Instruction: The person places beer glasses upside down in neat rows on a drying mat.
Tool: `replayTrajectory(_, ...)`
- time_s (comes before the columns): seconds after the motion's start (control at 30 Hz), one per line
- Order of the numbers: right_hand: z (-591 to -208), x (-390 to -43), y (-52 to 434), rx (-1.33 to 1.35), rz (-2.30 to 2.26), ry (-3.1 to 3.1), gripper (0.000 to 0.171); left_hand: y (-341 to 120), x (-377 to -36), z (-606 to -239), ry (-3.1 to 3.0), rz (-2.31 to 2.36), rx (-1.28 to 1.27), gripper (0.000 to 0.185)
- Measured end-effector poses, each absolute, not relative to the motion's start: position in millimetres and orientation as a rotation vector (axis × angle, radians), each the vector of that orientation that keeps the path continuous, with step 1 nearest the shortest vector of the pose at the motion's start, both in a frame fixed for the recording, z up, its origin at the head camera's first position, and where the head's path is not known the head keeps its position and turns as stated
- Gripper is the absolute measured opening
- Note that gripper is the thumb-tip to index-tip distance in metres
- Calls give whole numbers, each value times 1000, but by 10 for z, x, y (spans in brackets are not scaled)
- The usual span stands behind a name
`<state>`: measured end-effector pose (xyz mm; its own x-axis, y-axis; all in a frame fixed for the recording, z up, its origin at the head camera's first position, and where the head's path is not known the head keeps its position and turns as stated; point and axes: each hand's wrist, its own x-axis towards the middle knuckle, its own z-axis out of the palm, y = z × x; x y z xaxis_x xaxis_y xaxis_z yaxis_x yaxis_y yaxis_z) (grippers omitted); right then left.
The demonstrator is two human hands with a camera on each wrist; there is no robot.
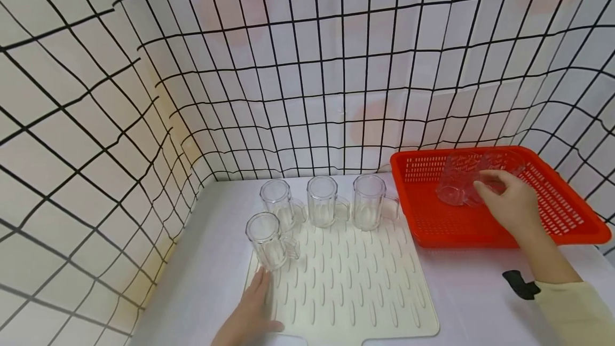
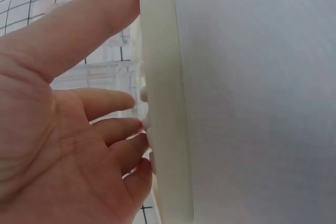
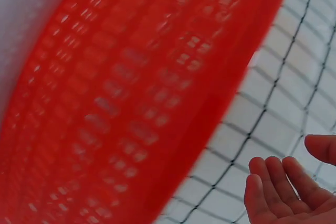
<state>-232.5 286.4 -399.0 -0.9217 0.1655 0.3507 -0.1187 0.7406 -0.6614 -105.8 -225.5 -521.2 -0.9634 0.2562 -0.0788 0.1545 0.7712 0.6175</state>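
My right hand (image 1: 516, 207) hovers over the red plastic basket (image 1: 466, 240), thumb and fingers apart, close to the clear glass mugs (image 1: 450, 183) lying in it. In the right wrist view, nothing shows between the thumb and the relaxed fingers (image 3: 286, 187). My left hand (image 1: 252, 306) rests at the left edge of the cream ridged mat (image 1: 351, 298), fingers extended, fingertips close to the base of the nearest glass mug (image 1: 267, 244). Behind that mug stand several more upright glass mugs: one at left (image 1: 277, 204), one in the middle (image 1: 323, 204) and one at right (image 1: 369, 204).
Black wire grid panels (image 1: 307, 79) with white sheeting behind enclose the back and sides. A white surface (image 1: 206, 260) lies under the mat and basket. Near the right sleeve is a small black item (image 1: 521, 285).
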Motion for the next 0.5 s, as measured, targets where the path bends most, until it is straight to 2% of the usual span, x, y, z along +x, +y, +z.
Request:
replayTrajectory(0.23, -4105, -2526, 3135, -204, 1042, -2699, 58, -2281, -1072, -5221, 2793, 968, 353, 106)
replayTrajectory(0.5, -4211, -2645, 3296, -288, 1050, -2755, 61, -2293, -1064, -5216, 2786, 986, 361, 103)
